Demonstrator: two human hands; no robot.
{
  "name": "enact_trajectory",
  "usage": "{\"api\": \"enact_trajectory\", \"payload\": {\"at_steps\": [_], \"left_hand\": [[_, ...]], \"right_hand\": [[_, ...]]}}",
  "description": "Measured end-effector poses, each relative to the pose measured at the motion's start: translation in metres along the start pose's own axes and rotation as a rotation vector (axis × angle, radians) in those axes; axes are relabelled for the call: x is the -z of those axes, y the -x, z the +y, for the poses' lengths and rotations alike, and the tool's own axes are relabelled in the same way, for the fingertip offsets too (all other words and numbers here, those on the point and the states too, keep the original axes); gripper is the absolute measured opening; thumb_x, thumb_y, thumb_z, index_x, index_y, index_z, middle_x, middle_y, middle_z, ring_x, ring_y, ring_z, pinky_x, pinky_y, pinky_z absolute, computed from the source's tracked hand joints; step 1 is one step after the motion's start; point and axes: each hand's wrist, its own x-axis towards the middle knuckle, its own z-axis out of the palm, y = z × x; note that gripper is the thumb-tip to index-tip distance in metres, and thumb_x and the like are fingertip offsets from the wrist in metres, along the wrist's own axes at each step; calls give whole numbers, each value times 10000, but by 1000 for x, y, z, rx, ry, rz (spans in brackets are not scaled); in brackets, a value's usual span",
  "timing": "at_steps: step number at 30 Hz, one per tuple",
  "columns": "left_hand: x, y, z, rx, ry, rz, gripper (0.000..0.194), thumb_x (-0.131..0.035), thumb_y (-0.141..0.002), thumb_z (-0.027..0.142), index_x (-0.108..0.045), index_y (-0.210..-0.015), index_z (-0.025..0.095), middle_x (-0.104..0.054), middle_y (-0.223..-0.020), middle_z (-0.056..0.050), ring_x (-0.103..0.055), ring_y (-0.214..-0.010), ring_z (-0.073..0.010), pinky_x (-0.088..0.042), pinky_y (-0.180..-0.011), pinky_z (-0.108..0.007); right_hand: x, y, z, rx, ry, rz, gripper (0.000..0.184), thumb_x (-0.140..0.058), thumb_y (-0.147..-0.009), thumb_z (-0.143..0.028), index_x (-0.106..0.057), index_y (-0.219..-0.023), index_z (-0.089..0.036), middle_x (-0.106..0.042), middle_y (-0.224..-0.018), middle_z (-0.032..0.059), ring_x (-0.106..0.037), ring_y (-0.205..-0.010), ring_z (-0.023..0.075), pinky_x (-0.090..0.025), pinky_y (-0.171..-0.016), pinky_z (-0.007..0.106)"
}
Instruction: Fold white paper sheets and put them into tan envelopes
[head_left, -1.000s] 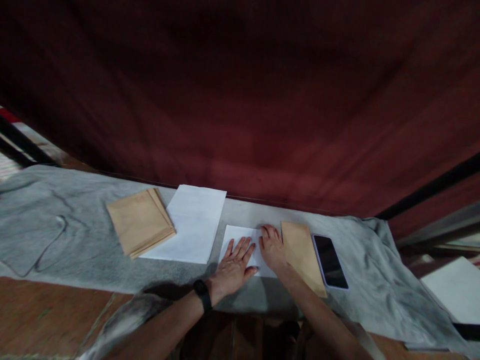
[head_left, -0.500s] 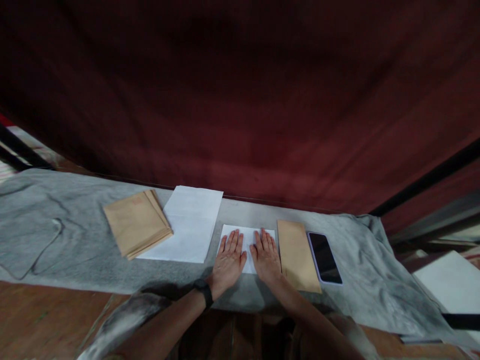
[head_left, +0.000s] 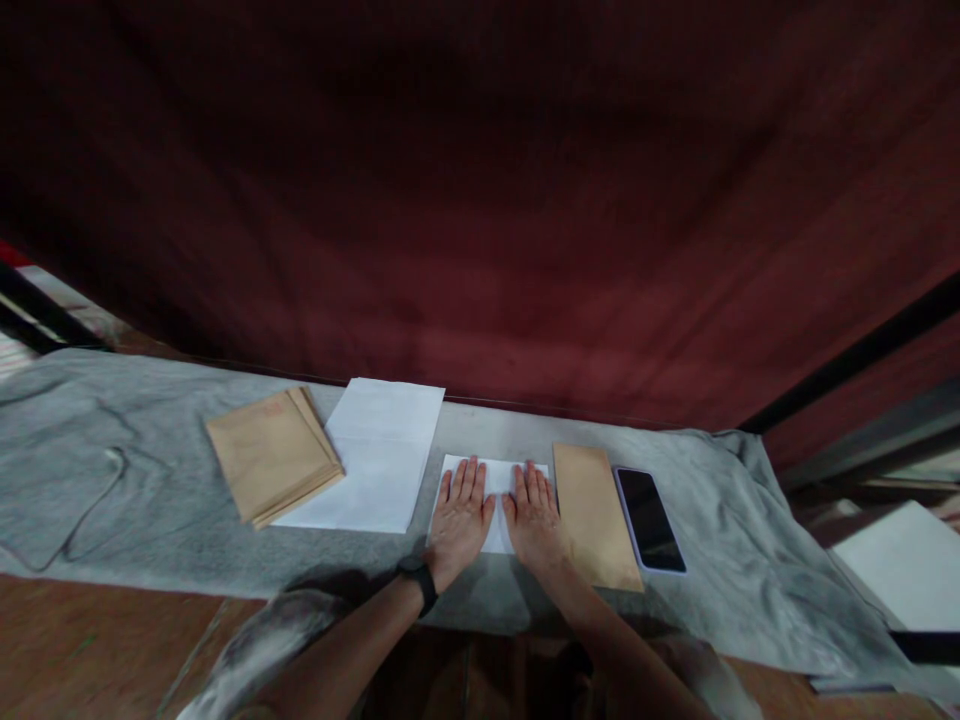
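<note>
A folded white sheet of paper [head_left: 498,532] lies flat on the grey cloth in front of me. My left hand [head_left: 460,515] rests palm down on its left part, fingers stretched out. On the right part my right hand [head_left: 535,520] lies flat too, fingers extended. Both hands cover much of the sheet. Just right of it is a single brown envelope [head_left: 598,515]. To the left lie larger white sheets [head_left: 386,455], and a stack of brown envelopes [head_left: 274,450] overlaps their left edge.
A phone in a purple case [head_left: 649,520] lies right of the single envelope. Grey cloth [head_left: 739,540] covers the narrow surface. A thin cord [head_left: 94,500] lies at the left. Dark red fabric [head_left: 480,250] hangs behind, with black bars at both sides.
Both hands stay flat on the folded sheet. My right hand has shifted very slightly to the right; the view has tilted a little.
</note>
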Motion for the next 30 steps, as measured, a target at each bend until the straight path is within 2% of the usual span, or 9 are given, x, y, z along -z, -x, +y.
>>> {"api": "enact_trajectory", "payload": {"at_steps": [4, 9, 12, 16, 23, 27, 30], "left_hand": [[0, 0, -3, 58, -19, -9, 590, -311, -992, 361, -349, -1506, 74, -301, -1593, -153, -202, -1501, -279, -155, -1225, -496], [-4, 0, -3, 61, -11, 55, 604, -319, -982, 369, -307, -1531, 117, -354, -1573, -136, -231, -1495, -268, -178, -1214, -510], [-5, 0, -2, 57, -17, 76, 603, -327, -978, 371, -320, -1528, 124, -378, -1562, -134, -242, -1491, -270, -178, -1213, -508], [-2, 0, -2, 56, -22, 53, 588, -325, -981, 369, -352, -1514, 122, -362, -1569, -139, -242, -1490, -281, -170, -1213, -514], [-2, 0, -5, 58, -11, 74, 632, -313, -983, 385, -263, -1544, 98, -358, -1567, -156, -262, -1484, -275, -215, -1206, -500], [-3, 0, -5, 55, -21, 78, 606, -293, -994, 382, -310, -1527, 93, -359, -1568, -154, -256, -1486, -274, -217, -1208, -493], [-2, 0, -4, 14, -13, 55, 598, -304, -1000, 418, -331, -1525, 132, -339, -1582, -131, -236, -1492, -282, -202, -1211, -508]], "right_hand": [[-3, 0, 0, -19, 5, 16, 565, -355, -1015, -366, -373, -1500, -78, -318, -1572, 203, -335, -1444, 302, -261, -1179, 475], [-4, -1, 2, -15, 3, 16, 570, -347, -1014, -377, -377, -1498, -77, -347, -1552, 218, -351, -1434, 313, -274, -1165, 508], [0, 2, 3, -12, -3, -16, 549, -337, -1019, -368, -391, -1496, -101, -351, -1560, 186, -340, -1443, 291, -280, -1168, 480], [5, 10, 2, 59, -33, -45, 519, -328, -1029, -359, -380, -1509, -169, -317, -1589, 135, -315, -1458, 263, -268, -1175, 454], [5, 10, -5, -32, -3, -9, 554, -369, -1015, -348, -369, -1504, -90, -327, -1568, 209, -345, -1438, 309, -280, -1165, 482], [2, 8, -7, -38, 0, 13, 564, -366, -1015, -363, -350, -1515, -103, -307, -1579, 200, -325, -1447, 318, -278, -1163, 500], [0, 8, -6, -38, 2, 24, 562, -379, -1013, -378, -370, -1507, -110, -318, -1574, 207, -328, -1444, 327, -282, -1157, 506]]}}
